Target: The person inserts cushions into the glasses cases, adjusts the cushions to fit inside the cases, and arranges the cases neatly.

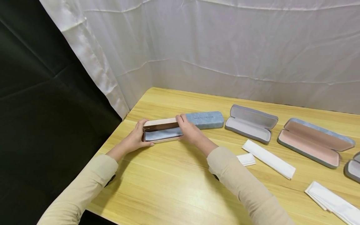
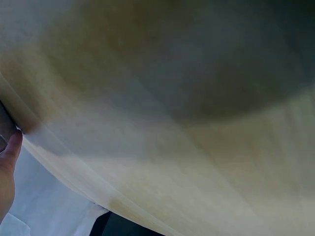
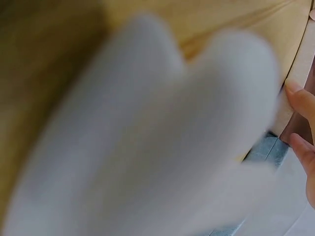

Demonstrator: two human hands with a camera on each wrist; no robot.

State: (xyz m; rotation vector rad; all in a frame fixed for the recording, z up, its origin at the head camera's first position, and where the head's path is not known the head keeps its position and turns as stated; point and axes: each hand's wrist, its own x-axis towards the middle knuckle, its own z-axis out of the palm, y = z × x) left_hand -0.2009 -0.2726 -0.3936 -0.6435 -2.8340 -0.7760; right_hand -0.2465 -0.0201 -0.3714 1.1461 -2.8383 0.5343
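A black curtain (image 1: 47,93) hangs at the far left, beside a white curtain (image 1: 219,47) that runs behind the worktop (image 1: 163,184). The person's left hand (image 1: 133,136) grips the left end of a long, beige open case (image 1: 161,126), thumb on the near side and fingers clamped on the far side. The case lies on the left part of the worktop, with a folded light-blue cloth (image 1: 163,134) inside its brown interior. The right hand (image 1: 189,131) holds the right end, its fingers clamped over the rim. Just beyond that hand lies a closed blue glasses case (image 1: 206,118) with small lettering on top. Next comes an open grey glasses case (image 1: 248,134); nearer the person lie a short folded white cloth (image 1: 247,159), partly behind the right sleeve (image 1: 242,178), and a long white strip (image 1: 269,159). Further right, a blue glasses case with pink lining (image 1: 309,148) stands open. A folded white stack (image 1: 334,201) lies nearer, and another grey case (image 1: 353,170) is cut off at the right edge.
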